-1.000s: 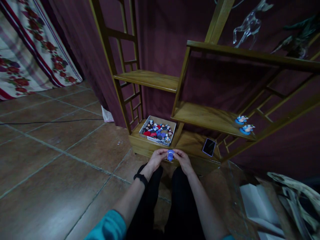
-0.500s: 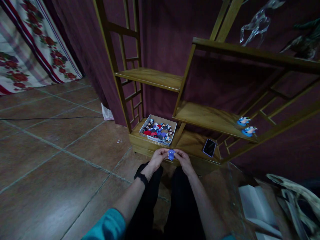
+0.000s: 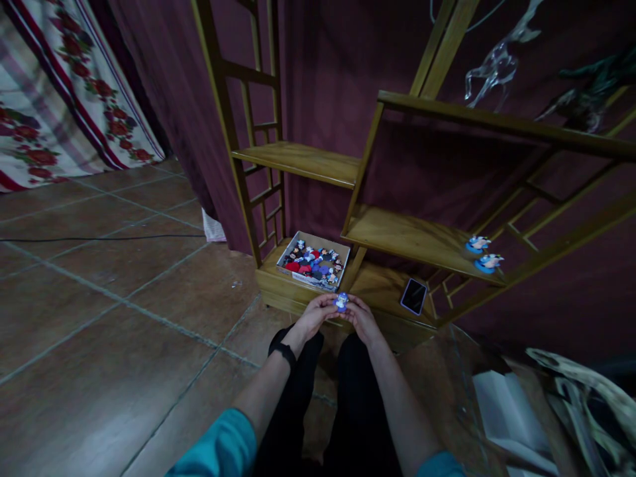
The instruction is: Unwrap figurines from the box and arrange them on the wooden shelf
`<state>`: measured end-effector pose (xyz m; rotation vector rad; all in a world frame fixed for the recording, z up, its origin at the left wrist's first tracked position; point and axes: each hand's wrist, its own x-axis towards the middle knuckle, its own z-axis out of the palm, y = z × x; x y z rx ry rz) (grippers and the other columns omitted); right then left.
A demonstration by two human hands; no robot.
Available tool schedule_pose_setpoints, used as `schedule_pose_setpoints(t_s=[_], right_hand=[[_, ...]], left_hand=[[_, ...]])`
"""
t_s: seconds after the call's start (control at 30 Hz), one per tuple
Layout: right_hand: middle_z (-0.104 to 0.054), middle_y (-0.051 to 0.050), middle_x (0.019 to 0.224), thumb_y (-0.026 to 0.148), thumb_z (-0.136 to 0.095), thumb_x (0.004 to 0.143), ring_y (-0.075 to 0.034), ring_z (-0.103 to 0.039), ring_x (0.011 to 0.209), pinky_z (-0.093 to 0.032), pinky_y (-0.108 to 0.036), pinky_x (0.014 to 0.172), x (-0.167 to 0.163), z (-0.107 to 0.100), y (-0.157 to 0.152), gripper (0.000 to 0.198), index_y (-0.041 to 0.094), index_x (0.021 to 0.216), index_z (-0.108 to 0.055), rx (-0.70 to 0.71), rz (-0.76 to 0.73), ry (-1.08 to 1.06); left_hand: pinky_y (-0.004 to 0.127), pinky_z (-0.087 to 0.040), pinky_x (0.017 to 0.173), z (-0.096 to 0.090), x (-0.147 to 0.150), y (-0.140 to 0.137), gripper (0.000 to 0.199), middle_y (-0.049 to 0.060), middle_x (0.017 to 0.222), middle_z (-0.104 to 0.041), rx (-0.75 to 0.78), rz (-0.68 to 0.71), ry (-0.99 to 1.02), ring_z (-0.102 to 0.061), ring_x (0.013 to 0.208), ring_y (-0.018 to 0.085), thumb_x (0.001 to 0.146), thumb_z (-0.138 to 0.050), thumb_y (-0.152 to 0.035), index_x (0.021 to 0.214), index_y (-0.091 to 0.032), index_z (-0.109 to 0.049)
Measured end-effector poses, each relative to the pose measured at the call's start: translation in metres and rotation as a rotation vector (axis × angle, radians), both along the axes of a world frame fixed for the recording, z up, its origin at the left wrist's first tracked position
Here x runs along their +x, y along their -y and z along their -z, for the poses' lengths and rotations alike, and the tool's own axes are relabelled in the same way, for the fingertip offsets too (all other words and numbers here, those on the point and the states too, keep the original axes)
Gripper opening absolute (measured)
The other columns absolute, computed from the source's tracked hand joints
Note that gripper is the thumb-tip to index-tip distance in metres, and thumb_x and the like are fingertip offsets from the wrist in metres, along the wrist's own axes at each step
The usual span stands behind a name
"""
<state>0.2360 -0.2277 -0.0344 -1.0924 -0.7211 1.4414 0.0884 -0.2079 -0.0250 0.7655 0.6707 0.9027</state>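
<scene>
A small purple and white figurine is pinched between both my hands, just in front of the low wooden shelf. My left hand grips it from the left side and my right hand from the right, fingers closed on its edges. Just beyond them, a shallow cardboard box on the bottom shelf holds many small figurines in red, blue, black and white. Two figurines on blue bases, the rear one and the front one, stand at the right end of the middle shelf.
A phone or tablet with a dark screen lies on the bottom shelf at right. Higher up stands a clear glass animal beside a dark statue. White packaging sits on the floor at right; a thin cable crosses the tiles at left.
The figurine has been turned in my fingers, so its white part now faces up towards me where a purple side showed before. The view has shifted slightly.
</scene>
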Motion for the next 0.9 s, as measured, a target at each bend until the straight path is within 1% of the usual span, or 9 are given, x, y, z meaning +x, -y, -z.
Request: schedule_pose_setpoints(t_s=[0.17,0.27,0.33,0.43,0.6,0.73,0.9], right_hand=[[-0.067,-0.004,0.088,0.032,-0.067,0.062,-0.017,-0.062,0.076,-0.05,-0.031,0.07,0.0,-0.004,0.004,0.034,0.021,0.094,-0.062,0.04,-0.035,0.016],[-0.066,-0.004,0.095,0.032,-0.068,0.062,-0.018,-0.061,0.084,-0.049,-0.031,0.075,-0.002,-0.008,0.008,0.037,0.022,0.097,-0.061,0.08,-0.053,0.045],[-0.066,-0.004,0.097,0.033,-0.069,0.062,-0.018,-0.061,0.087,-0.048,-0.031,0.076,-0.003,-0.008,0.009,0.036,0.022,0.096,-0.062,0.099,-0.056,0.06],[-0.066,-0.004,0.097,0.034,-0.069,0.062,-0.018,-0.061,0.086,-0.048,-0.031,0.077,-0.005,-0.007,0.008,0.034,0.021,0.093,-0.062,0.101,-0.066,0.061],[-0.067,-0.005,0.091,0.035,-0.071,0.059,-0.019,-0.062,0.081,-0.048,-0.034,0.077,-0.006,-0.005,0.006,0.035,0.019,0.088,-0.064,0.08,-0.065,0.06],[-0.068,-0.005,0.089,0.035,-0.071,0.059,-0.019,-0.062,0.081,-0.048,-0.034,0.076,-0.006,-0.006,0.005,0.033,0.018,0.086,-0.064,0.077,-0.089,0.053],[-0.067,-0.005,0.092,0.034,-0.071,0.06,-0.018,-0.062,0.083,-0.048,-0.033,0.077,-0.005,-0.009,0.007,0.03,0.019,0.085,-0.064,0.093,-0.114,0.05]], left_hand=[[0.03,-0.047,0.077,0.004,0.001,-0.003,0.038,0.009,0.083,-0.066,-0.02,-0.035,0.019,-0.062,0.075,0.015,0.059,-0.074,-0.016,0.095,-0.011,-0.063],[0.029,-0.047,0.076,0.007,0.003,-0.004,0.039,0.009,0.083,-0.067,-0.005,-0.055,0.007,-0.062,0.073,0.014,0.059,-0.075,-0.017,0.095,-0.012,-0.063],[0.029,-0.047,0.075,0.008,0.004,-0.004,0.041,0.008,0.082,-0.067,0.013,-0.063,-0.015,-0.062,0.071,0.013,0.058,-0.075,-0.018,0.097,-0.012,-0.063],[0.03,-0.046,0.074,0.011,0.006,-0.004,0.043,0.008,0.08,-0.067,0.049,-0.063,-0.041,-0.062,0.07,0.014,0.057,-0.076,-0.02,0.098,-0.011,-0.064],[0.031,-0.046,0.073,0.015,0.008,-0.004,0.046,0.009,0.08,-0.067,0.09,-0.071,-0.075,-0.062,0.071,0.016,0.055,-0.076,-0.021,0.098,-0.011,-0.064],[0.03,-0.046,0.072,0.017,0.009,-0.004,0.044,0.007,0.079,-0.067,0.104,-0.117,-0.099,-0.061,0.071,0.016,0.053,-0.077,-0.02,0.094,-0.011,-0.065],[0.029,-0.046,0.072,0.018,0.01,-0.004,0.043,0.006,0.078,-0.067,0.134,-0.122,-0.121,-0.06,0.071,0.015,0.053,-0.077,-0.019,0.094,-0.012,-0.064]])
